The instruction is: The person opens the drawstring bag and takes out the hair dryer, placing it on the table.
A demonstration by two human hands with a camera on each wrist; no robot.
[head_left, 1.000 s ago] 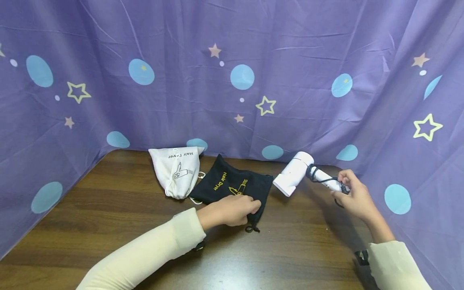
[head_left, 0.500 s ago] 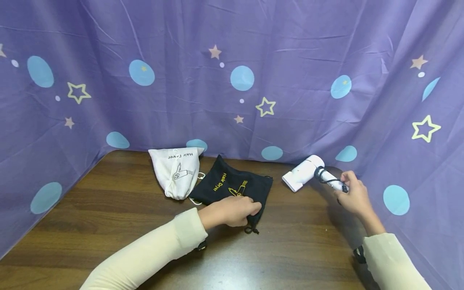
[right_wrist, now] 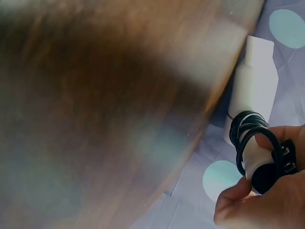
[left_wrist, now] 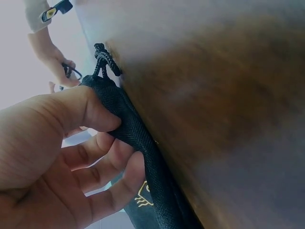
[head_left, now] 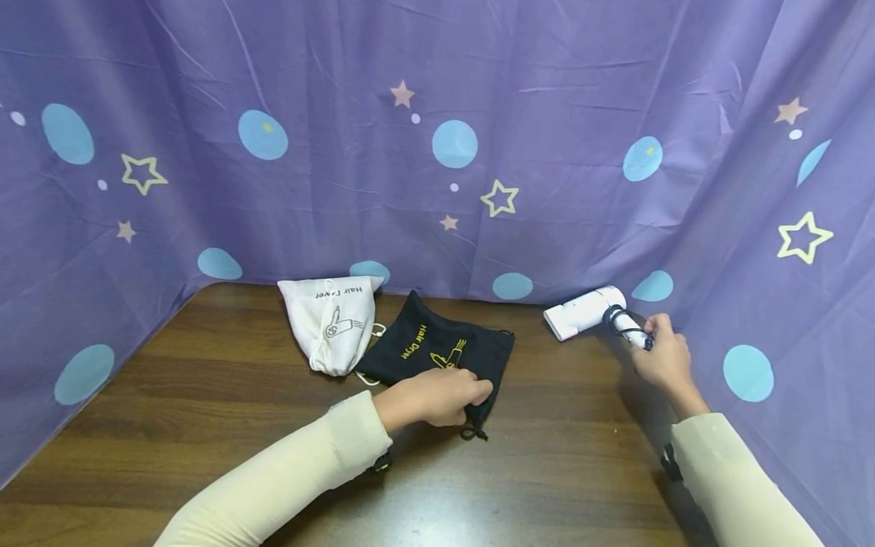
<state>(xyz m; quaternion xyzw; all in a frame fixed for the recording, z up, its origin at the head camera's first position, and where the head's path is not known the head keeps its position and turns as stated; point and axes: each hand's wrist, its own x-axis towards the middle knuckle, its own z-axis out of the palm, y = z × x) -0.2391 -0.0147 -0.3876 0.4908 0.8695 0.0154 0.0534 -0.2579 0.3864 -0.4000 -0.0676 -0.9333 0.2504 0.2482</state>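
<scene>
With my right hand (head_left: 664, 361) I grasp the dryer (head_left: 584, 313) by the lower end of its handle (head_left: 627, 327). The barrel stays outside of the grip: it lies beyond my fingers, with the nozzle pointing to the left, near the curtain (head_left: 342, 152) at the back of the table (head_left: 273, 433). Whether the dryer touches the table, I cannot tell. The dark cord (right_wrist: 247, 124) is wound around the handle, between my grip and the barrel, and the plug (right_wrist: 288, 155) is beside the end of the handle, at my fingers. With my left hand (head_left: 437, 396) I pinch the near edge of the black bag (head_left: 403, 349), close to its knotted string (left_wrist: 104, 61). Most of this bag lies beyond my hand, to the left. The white bag (head_left: 317, 311) lies farther left, just beside the black one
</scene>
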